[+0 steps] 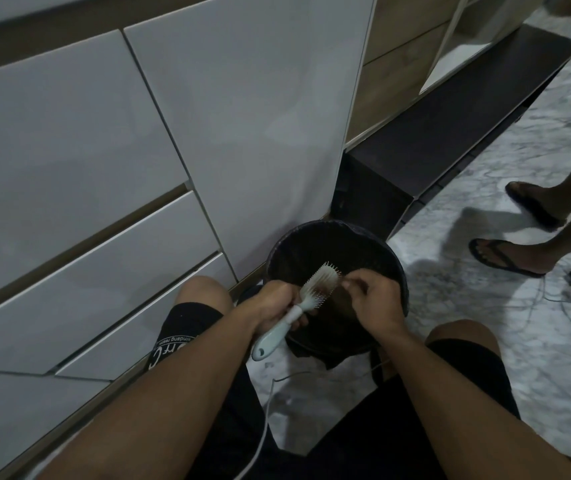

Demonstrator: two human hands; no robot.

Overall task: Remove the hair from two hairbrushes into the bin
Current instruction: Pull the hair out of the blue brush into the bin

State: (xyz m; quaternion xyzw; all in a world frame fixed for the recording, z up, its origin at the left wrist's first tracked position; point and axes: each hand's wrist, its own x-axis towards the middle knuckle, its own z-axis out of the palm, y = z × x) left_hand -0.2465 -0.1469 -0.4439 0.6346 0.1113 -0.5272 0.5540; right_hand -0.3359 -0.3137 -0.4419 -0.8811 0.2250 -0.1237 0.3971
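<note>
hair in hairbrush (318, 285) too dim to make out, bin (277, 251) contents dark, bystander's legs (561, 216) cut off at rt edge

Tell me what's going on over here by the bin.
A person crouches over a black lined bin beside white drawers. Their left hand grips the handle of a pale blue hairbrush, holding its head above the bin's opening. The right hand has its fingertips pinched at the bristles, apparently picking hair out of them. A clump of hair still shows in the bristles. Only one brush is in view. Another person in flip-flops stands nearby on the marble floor.
</note>
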